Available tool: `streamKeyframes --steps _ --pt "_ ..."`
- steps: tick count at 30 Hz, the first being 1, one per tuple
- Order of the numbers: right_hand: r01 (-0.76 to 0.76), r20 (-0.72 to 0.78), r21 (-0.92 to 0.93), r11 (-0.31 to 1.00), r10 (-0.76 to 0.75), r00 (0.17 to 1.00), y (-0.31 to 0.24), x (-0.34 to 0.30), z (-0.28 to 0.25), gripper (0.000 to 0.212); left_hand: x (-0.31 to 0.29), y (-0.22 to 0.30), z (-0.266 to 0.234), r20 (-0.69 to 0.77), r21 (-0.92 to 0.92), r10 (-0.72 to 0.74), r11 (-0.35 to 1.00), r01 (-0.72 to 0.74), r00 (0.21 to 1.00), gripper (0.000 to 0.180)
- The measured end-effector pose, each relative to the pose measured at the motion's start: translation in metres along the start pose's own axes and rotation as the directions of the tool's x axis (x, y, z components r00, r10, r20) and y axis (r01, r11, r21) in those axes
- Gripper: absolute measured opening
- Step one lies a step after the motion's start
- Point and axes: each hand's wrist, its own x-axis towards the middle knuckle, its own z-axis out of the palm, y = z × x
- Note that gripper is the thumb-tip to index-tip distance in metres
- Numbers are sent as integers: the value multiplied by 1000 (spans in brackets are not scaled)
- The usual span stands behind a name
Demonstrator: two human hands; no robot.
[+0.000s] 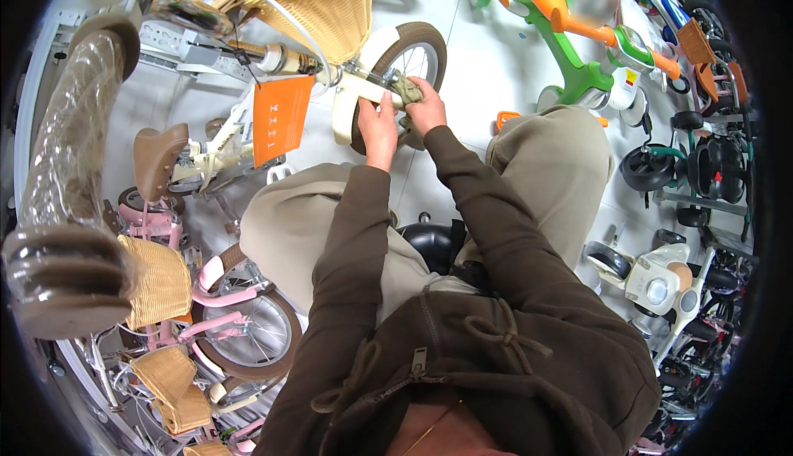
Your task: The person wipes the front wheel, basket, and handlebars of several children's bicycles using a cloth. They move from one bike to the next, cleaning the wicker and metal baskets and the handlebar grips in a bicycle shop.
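A cream children's bike stands in front of me, with a wicker basket (330,10) and a brown-tyred front wheel (436,53). My left hand (379,134) is closed on the cream fork (362,89) beside that wheel, thumb and fingers on either side. Close to its right, my right hand (427,109) pinches a crumpled grey-green cloth (405,89) against the fork near the wheel's hub. The hub itself is mostly hidden by the cloth and fingers. An orange tag (282,121) hangs from the bike left of my hands.
A plastic-wrapped brown handlebar grip (70,117) looms large at left. Pink bikes with wicker baskets (157,282) stand below it. A green and orange ride-on toy (570,59) is at the upper right, a white ride-on (657,282) at the right. Many wheeled toys line the right edge.
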Motion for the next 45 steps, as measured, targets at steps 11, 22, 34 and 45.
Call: streamKeyframes --steps 11,22,34,45 --pt "114 27 33 993 -115 993 -40 -21 8 52 0 -7 -1 50 -96 3 995 2 999 31" --pt "409 209 19 912 -403 891 -110 -50 -7 57 -13 26 -38 -88 -410 -244 892 188 966 22" --pt "787 704 -608 104 -386 595 -105 -53 73 38 -14 14 -51 -535 -623 -388 782 -40 750 17" --pt "865 842 -431 256 -229 488 -77 -29 95 22 -12 24 -58 -558 -537 -437 838 95 705 32"
